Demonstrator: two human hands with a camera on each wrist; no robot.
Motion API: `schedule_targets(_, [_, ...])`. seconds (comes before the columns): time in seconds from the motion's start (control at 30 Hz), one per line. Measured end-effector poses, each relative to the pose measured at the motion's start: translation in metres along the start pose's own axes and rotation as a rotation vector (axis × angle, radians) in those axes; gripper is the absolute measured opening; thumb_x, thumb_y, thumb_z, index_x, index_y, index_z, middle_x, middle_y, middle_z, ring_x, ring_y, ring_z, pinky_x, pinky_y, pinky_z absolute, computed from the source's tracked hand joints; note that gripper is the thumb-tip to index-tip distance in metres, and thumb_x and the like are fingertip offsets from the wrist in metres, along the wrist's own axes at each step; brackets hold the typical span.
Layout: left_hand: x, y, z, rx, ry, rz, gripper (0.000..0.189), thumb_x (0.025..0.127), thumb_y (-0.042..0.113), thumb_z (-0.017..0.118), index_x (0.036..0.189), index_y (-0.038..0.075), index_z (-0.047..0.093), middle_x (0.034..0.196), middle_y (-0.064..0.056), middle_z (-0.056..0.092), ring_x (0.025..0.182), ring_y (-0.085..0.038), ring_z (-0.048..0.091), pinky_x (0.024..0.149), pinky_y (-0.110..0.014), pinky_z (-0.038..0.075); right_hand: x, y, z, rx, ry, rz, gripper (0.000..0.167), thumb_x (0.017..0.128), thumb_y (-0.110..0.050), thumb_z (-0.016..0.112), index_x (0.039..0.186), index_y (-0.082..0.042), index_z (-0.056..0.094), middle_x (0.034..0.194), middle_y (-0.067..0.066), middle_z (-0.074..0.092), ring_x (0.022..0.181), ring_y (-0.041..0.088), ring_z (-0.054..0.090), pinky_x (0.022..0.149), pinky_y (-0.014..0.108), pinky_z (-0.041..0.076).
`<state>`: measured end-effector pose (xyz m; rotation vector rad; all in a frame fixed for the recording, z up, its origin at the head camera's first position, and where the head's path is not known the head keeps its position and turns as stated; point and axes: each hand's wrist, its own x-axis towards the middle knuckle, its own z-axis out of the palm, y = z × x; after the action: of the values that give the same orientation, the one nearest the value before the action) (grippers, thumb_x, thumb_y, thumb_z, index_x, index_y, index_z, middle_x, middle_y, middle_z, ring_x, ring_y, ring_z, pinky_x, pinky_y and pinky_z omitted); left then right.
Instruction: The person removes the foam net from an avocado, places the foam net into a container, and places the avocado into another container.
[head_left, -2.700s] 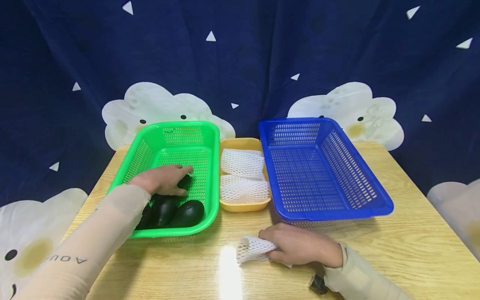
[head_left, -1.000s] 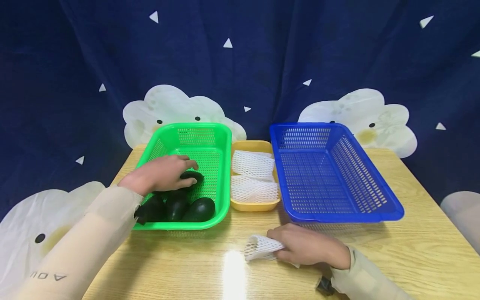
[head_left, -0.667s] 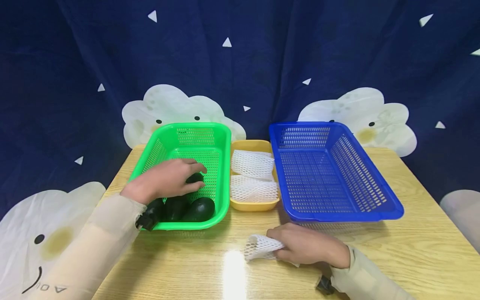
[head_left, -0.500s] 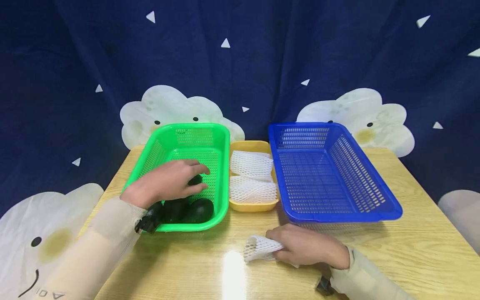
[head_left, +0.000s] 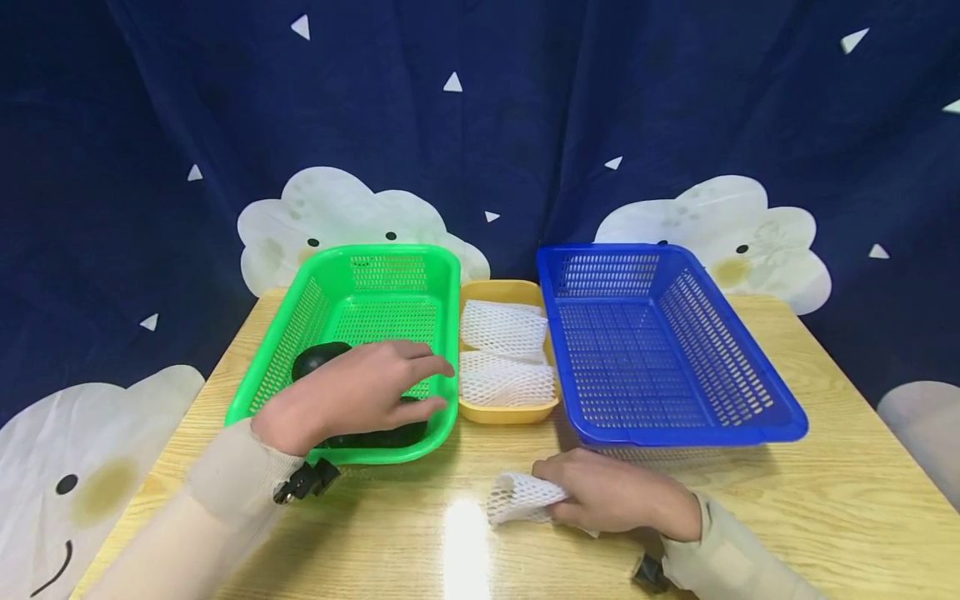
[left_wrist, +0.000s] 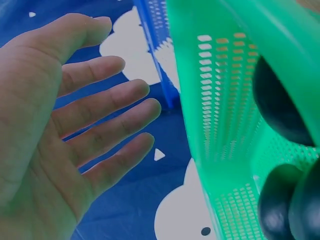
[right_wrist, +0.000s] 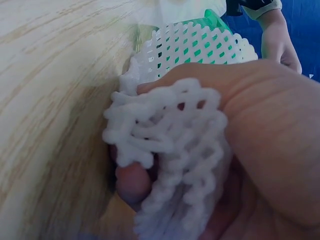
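Observation:
My left hand (head_left: 360, 392) hovers over the near right part of the green basket (head_left: 447, 333), fingers spread and loosely bent. In the left wrist view its palm (left_wrist: 55, 135) faces the camera with nothing in it, beside the basket wall. Dark, glossy avocados lie in the basket: one (head_left: 318, 358) at the left, others (head_left: 405, 435) partly hidden under the hand. On the table before the blue basket, my right hand (head_left: 611, 492) grips a white foam net sleeve (head_left: 519, 497). The right wrist view shows the thumb and fingers round the bunched mesh (right_wrist: 175, 135).
A yellow tray (head_left: 506, 414) between the two baskets holds more white foam net sleeves (head_left: 506, 379). The blue basket (head_left: 622, 367) stands at the right. Behind the wooden table (head_left: 405, 533) hangs a dark blue curtain (head_left: 480, 125) with white clouds.
My left hand has moved right and nearer within the green basket's area, uncovering an avocado at its left. The right hand and its foam net sleeve have stayed nearly still.

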<state>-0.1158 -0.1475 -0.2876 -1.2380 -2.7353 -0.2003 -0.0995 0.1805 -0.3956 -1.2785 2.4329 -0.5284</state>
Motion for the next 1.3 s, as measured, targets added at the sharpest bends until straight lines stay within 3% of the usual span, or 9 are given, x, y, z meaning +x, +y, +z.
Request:
schedule_targets(0.27, [0.000,0.013,0.006,-0.015,0.039,0.018,0.033,0.098,0.040,0.069,0.122,0.017,0.072,0.111,0.003,0.074,0.098,-0.011,0.071,0.087,-0.033,0.061,0.000,0.000,0.000,0.001,-0.001,0.000,0.016,0.090,-0.015,0.071,0.095,-0.024,0.059,0.086,-0.016,0.060,0.074,-0.004,0.050,0.068,0.016,0.048])
schedule_targets(0.6, [-0.003,0.024,0.023,-0.054,0.032,0.032,0.033,0.101,0.041,0.064,0.123,0.017,0.071,0.112,0.005,0.074,0.102,-0.010,0.071,0.091,-0.031,0.060,-0.001,0.000,-0.001,0.034,-0.016,0.011,0.016,0.090,-0.014,0.071,0.098,-0.024,0.062,0.090,-0.016,0.064,0.076,-0.005,0.053,0.070,0.016,0.049])
schedule_targets(0.77, [-0.006,0.028,0.032,-0.075,0.067,0.025,0.033,0.100,0.042,0.066,0.122,0.018,0.072,0.114,0.006,0.073,0.106,-0.011,0.070,0.094,-0.031,0.059,0.000,0.000,0.000,0.028,-0.010,-0.004,0.017,0.090,-0.014,0.071,0.095,-0.024,0.059,0.086,-0.017,0.060,0.073,-0.004,0.051,0.068,0.015,0.048])
schedule_targets(0.93, [-0.006,0.034,0.043,-0.053,0.122,0.068,0.032,0.098,0.039,0.070,0.120,0.016,0.072,0.114,0.005,0.072,0.108,-0.012,0.068,0.098,-0.030,0.057,0.000,0.001,0.000,0.012,0.000,-0.017,0.018,0.089,-0.013,0.072,0.093,-0.024,0.058,0.085,-0.017,0.058,0.073,-0.005,0.049,0.067,0.015,0.047])
schedule_targets(1.17, [-0.004,0.049,0.051,-0.008,0.151,0.141,0.032,0.098,0.040,0.069,0.119,0.017,0.073,0.113,0.006,0.074,0.107,-0.012,0.069,0.098,-0.030,0.057,0.000,0.001,0.000,0.016,-0.002,-0.024,0.017,0.089,-0.014,0.072,0.094,-0.024,0.059,0.085,-0.017,0.058,0.072,-0.005,0.050,0.065,0.014,0.047])
schedule_targets(1.3, [-0.001,0.056,0.057,-0.003,0.210,0.189,0.029,0.096,0.039,0.071,0.115,0.017,0.073,0.109,0.007,0.074,0.105,-0.010,0.068,0.099,-0.032,0.056,0.000,0.002,0.000,0.011,0.004,-0.040,0.018,0.089,-0.013,0.072,0.094,-0.024,0.059,0.084,-0.017,0.057,0.072,-0.006,0.049,0.064,0.013,0.046])
